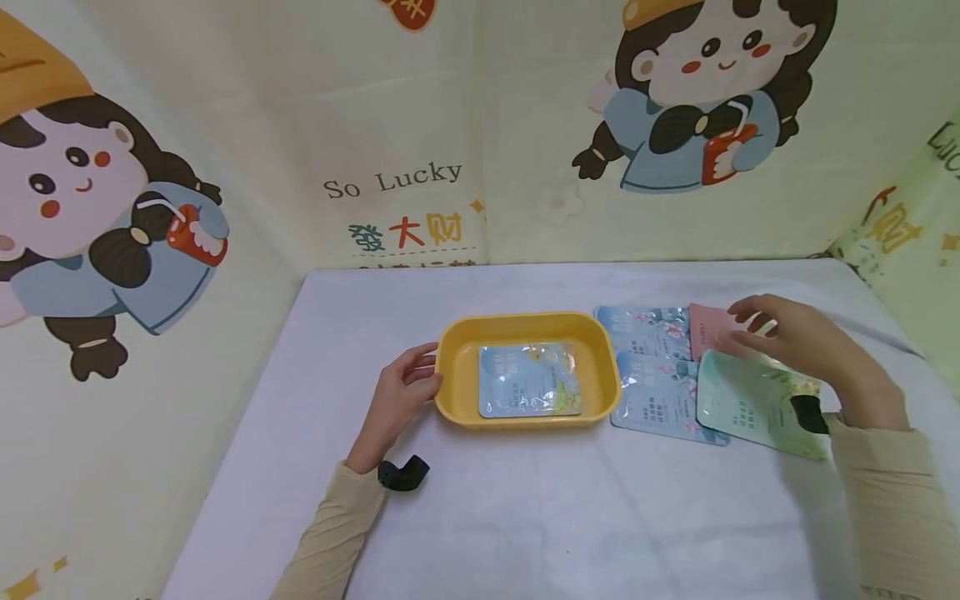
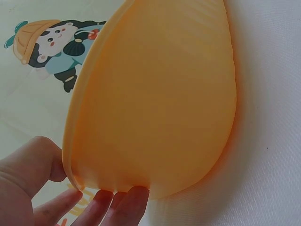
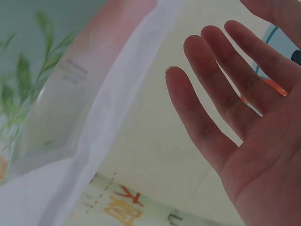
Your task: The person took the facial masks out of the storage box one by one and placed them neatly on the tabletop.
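Note:
A yellow tray (image 1: 528, 422) stands on the white-covered table with one blue sachet (image 1: 529, 380) lying in it. At the tray's left end my left hand (image 1: 401, 400) holds the rim; in the left wrist view its thumb is at the rim and its fingertips (image 2: 138, 193) touch the outer wall. My right hand (image 1: 806, 337) hovers over the pink sachet (image 1: 705, 332), partly hiding it. Its fingers (image 3: 202, 125) are spread and loosely bent, with nothing between them. A green sachet (image 1: 757, 408) lies under that wrist, overlapping a blue sachet (image 1: 663, 396).
Another blue sachet (image 1: 645, 329) lies behind, beside the tray's right end. A printed cloth backdrop (image 1: 525, 225) rises at the table's far edge and along both sides. Black wrist mounts (image 1: 403, 473) sit near both cuffs.

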Demonstrator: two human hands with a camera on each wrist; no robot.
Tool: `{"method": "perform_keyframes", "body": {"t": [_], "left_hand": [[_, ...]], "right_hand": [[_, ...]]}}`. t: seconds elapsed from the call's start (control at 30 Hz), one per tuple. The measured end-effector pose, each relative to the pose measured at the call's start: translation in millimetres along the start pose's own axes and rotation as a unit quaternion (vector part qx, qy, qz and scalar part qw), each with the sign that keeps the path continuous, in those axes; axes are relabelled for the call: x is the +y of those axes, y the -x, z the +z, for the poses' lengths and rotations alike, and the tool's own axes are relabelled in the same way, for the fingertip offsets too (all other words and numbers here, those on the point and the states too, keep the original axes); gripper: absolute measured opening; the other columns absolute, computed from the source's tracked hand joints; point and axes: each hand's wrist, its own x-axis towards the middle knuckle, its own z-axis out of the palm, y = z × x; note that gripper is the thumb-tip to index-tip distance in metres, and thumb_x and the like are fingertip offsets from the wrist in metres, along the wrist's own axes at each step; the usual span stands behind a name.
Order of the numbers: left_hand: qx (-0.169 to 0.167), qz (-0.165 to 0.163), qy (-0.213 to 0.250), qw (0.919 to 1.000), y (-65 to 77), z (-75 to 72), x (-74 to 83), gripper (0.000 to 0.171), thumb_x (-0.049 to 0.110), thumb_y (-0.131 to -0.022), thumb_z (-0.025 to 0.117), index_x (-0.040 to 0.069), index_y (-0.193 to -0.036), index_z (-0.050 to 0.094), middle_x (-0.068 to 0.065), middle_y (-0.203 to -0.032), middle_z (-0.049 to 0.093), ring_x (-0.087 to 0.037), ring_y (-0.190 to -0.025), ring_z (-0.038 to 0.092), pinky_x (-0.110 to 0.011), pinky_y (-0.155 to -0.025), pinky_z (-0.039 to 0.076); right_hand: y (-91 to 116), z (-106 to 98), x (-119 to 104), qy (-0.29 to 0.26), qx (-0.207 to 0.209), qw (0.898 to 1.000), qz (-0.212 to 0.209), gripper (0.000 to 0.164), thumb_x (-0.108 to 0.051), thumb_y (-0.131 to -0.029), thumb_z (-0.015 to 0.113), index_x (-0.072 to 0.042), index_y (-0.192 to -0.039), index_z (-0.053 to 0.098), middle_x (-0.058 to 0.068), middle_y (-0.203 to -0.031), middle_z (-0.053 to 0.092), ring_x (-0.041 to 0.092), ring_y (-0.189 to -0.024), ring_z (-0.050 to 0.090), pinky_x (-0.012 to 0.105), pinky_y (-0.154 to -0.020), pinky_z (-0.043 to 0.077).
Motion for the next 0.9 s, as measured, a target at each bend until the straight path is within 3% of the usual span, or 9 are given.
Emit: {"method": "perform_keyframes", "body": {"t": [0.43,0.7,0.9], "left_hand": [[0.001,0.002,-0.005,1.0000,1.3,-0.9,1.7,0.046,0.014,-0.092,0.067,0.016,-0.137,0.056,-0.011,-0.130,0.061,-0.027,-0.117,0.061,-0.028,-0.084,0.059],[0.001,0.006,-0.001,1.0000,0.6,-1.7,2.2,0.047,0.013,-0.092,0.067,0.014,-0.138,0.056,-0.012,-0.131,0.060,-0.029,-0.117,0.061,-0.029,-0.085,0.059],[-0.002,0.002,0.001,1.0000,-0.4,-3.3,1.5,0.046,0.014,-0.092,0.067,0.015,-0.137,0.057,-0.011,-0.129,0.061,-0.027,-0.117,0.061,-0.029,-0.084,0.060]], "right_hand": [[-9,6,-59,0.000,0.007,1.000,-0.022,0.058,-0.044,-0.092,0.066,-0.009,-0.136,0.053,0.016,-0.127,0.053,0.035,-0.112,0.053,0.057,-0.088,0.053],[-22,8,-90,0.009,0.012,0.999,-0.052,0.052,-0.030,-0.091,0.071,-0.009,-0.135,0.054,0.017,-0.131,0.052,0.036,-0.112,0.054,0.055,-0.089,0.056],[-26,20,-112,0.034,0.014,0.996,-0.075,0.055,-0.030,-0.090,0.073,-0.013,-0.139,0.054,0.017,-0.140,0.050,0.037,-0.119,0.054,0.058,-0.093,0.053]]}}
